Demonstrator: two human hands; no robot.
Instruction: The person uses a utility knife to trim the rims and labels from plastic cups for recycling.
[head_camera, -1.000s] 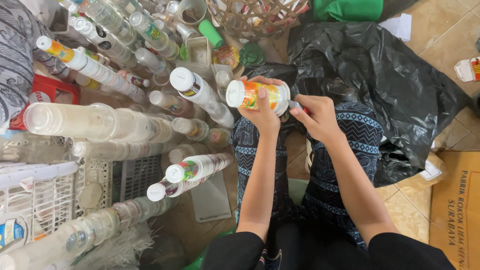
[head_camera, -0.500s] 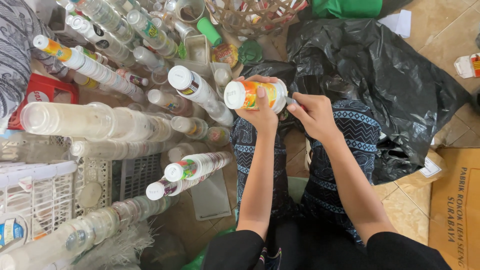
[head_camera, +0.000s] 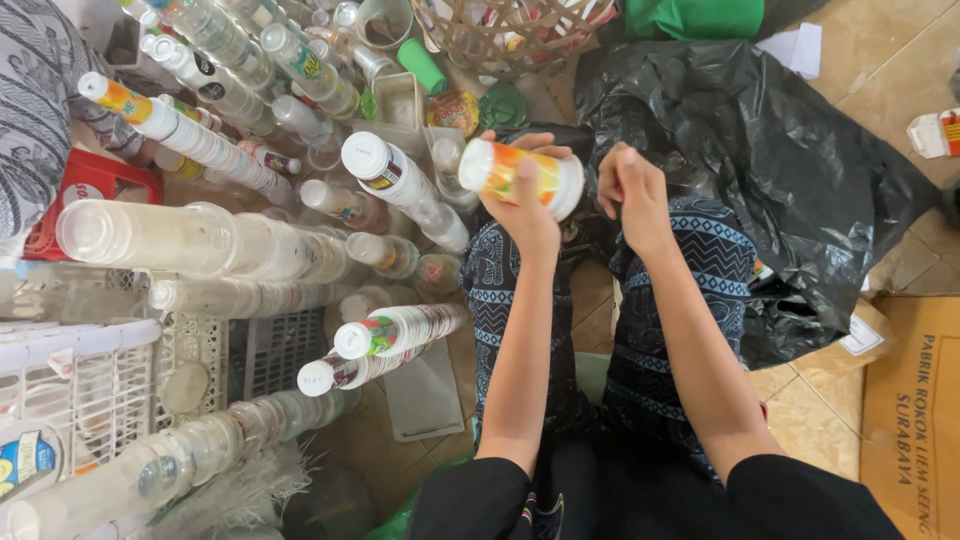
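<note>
floor: beige tiles (head_camera: 880, 70); black plastic sheet (head_camera: 800, 160); light: even

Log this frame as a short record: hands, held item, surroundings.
left hand: grips a cup stack with an orange and green print, held sideways
right hand: closed, just right of the stack's end; contact cannot be told
left of hands: long stacks of nested clear cups, lying on their sides
right of hands: black bag, crumpled
bottom left: white crate
top: woven basket
lap: patterned dark cloth
</note>
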